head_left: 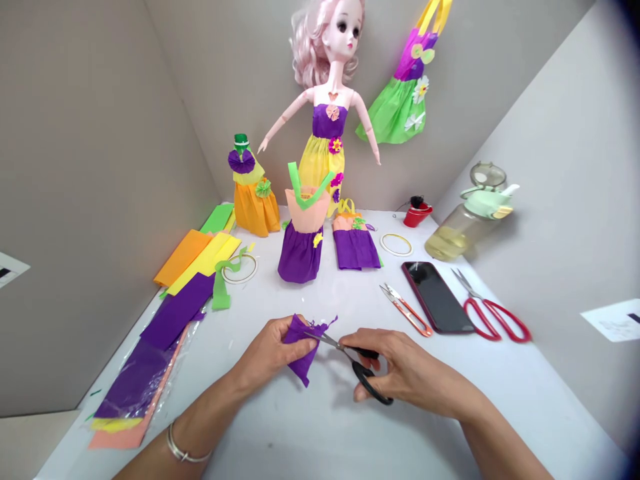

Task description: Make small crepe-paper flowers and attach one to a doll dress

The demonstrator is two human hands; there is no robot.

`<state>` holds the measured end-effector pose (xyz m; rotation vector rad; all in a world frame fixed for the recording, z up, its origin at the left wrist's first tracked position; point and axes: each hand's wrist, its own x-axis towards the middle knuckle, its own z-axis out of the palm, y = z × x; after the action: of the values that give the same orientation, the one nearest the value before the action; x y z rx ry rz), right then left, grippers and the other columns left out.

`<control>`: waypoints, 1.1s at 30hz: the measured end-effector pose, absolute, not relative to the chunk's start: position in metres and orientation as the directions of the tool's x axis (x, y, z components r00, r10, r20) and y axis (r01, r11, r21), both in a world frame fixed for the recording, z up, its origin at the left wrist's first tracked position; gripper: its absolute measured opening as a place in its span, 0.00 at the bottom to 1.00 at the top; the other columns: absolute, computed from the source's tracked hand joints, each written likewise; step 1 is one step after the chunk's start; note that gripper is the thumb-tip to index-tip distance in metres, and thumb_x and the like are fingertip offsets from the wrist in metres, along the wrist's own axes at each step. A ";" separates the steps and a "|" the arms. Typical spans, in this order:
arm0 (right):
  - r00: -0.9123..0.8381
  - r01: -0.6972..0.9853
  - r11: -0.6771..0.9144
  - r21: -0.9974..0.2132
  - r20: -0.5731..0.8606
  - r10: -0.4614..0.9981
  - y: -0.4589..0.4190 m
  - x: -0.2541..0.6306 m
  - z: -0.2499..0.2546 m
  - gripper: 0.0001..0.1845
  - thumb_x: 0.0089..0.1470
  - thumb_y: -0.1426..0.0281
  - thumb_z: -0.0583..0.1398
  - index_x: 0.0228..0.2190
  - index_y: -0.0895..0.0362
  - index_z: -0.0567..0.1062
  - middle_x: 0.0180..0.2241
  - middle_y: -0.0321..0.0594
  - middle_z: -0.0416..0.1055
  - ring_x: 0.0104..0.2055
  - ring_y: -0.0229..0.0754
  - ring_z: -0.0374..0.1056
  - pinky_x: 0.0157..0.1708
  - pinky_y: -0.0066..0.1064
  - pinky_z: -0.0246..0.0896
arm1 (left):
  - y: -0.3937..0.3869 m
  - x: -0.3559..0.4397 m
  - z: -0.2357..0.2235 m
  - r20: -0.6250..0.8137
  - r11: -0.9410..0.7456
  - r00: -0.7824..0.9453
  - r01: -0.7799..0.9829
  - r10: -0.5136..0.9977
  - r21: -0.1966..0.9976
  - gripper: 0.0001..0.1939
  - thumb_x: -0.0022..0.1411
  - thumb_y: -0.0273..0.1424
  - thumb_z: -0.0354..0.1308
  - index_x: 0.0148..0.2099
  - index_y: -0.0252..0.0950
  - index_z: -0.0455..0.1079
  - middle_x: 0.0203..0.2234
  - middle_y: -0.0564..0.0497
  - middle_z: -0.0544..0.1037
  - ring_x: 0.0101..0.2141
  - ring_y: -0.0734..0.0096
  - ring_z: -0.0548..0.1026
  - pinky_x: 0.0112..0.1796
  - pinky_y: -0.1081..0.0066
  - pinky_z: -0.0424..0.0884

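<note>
- Now, from my seat far off, I have the purple piece [300, 369] just below the middle of the frame, lifted over the pale desk [260, 433].
- My left hand [281, 343] pinches it, thumb laid across the front, its other fingers partly hidden behind; I read that as a firm grip.
- Over to the right hand [400, 367]: fingers closed round the handles of the black-handled scissors [345, 349], blades pointing left across the upper part of the purple.
- I can't tell whether those tips are biting into the material or only lying over it.
- How will it handle? Very light, I'd judge, soft and crinkly like crepe paper, not slippery, but easy to tear or stretch.
- Best hold, to my eye: the broad flat part under the left thumb, clear of the blades; the ragged upper edge, with its thin twisted tail, looks too flimsy to pull on.
- Nearby, right of centre, I see orange snips [411, 315], a dark phone [437, 297] and red-handled scissors [481, 300], all well apart from the purple.
- Across at left of frame, purple sheets [179, 312] lie stacked.
</note>
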<state>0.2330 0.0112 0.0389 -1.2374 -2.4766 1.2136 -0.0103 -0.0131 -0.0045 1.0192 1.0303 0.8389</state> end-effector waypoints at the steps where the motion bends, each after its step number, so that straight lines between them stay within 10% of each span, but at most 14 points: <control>1: -0.657 0.627 0.347 -0.698 -0.234 0.716 0.011 0.233 0.040 0.21 0.45 0.57 0.69 0.41 0.49 0.76 0.27 0.31 0.65 0.29 0.37 0.61 0.29 0.25 0.55 | -0.013 -0.011 -0.005 -0.279 0.319 0.312 -0.083 0.908 0.944 0.16 0.52 0.40 0.67 0.33 0.33 0.69 0.21 0.57 0.66 0.22 0.78 0.64 0.24 0.76 0.67; 16: -0.704 0.608 0.383 -0.696 -0.250 0.664 0.009 0.228 0.047 0.06 0.51 0.66 0.65 0.29 0.55 0.74 0.24 0.30 0.63 0.31 0.37 0.59 0.30 0.24 0.53 | -0.011 -0.013 -0.001 -0.331 0.348 0.380 0.023 0.864 0.937 0.20 0.52 0.43 0.66 0.36 0.31 0.67 0.23 0.56 0.66 0.24 0.78 0.63 0.26 0.76 0.66; 33: -0.708 0.514 0.308 -0.801 -0.194 0.679 0.009 0.230 0.039 0.09 0.59 0.68 0.58 0.38 0.55 0.77 0.22 0.32 0.66 0.27 0.36 0.61 0.30 0.25 0.56 | -0.012 -0.018 0.002 -0.308 0.327 0.379 0.015 0.873 0.945 0.18 0.53 0.42 0.67 0.36 0.31 0.70 0.24 0.55 0.67 0.25 0.77 0.63 0.27 0.76 0.65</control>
<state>0.2303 0.0088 0.0387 -1.1038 -2.3893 1.3576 -0.0183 -0.0116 0.0022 1.0909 1.0298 0.7160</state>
